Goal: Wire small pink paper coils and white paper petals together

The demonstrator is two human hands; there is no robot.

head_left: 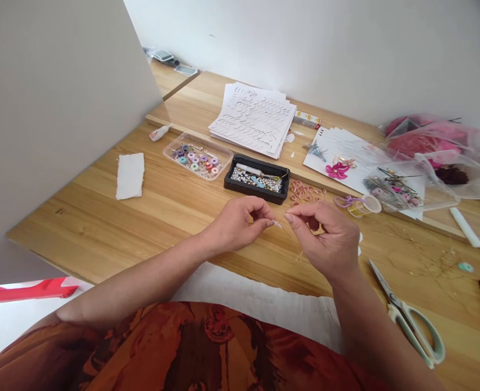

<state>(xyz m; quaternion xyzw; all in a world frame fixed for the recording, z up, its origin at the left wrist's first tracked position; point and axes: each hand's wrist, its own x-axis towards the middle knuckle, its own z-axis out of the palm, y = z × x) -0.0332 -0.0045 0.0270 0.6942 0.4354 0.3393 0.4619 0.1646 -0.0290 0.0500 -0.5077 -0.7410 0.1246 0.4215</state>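
My left hand (243,224) is closed in a pinch, thumb against forefinger, on a small whitish piece (278,224) that pokes out from the fingertips. Just to its right, my right hand (325,233) also pinches thumb and forefinger together. Whatever sits between those right fingertips is too fine to make out. The two pinches are a short gap apart above the wooden table (174,217). Beyond them lie a black tray (256,196) of silvery beads and several pink loop-shaped pieces (303,191).
Scissors (403,309) lie by my right forearm, near fine gold wires (423,250). Behind stand a clear box (170,159) of thread spools, cut paper sheets (240,127), a small cup (372,206) and plastic bags (423,144). A white cloth (130,175) lies left.
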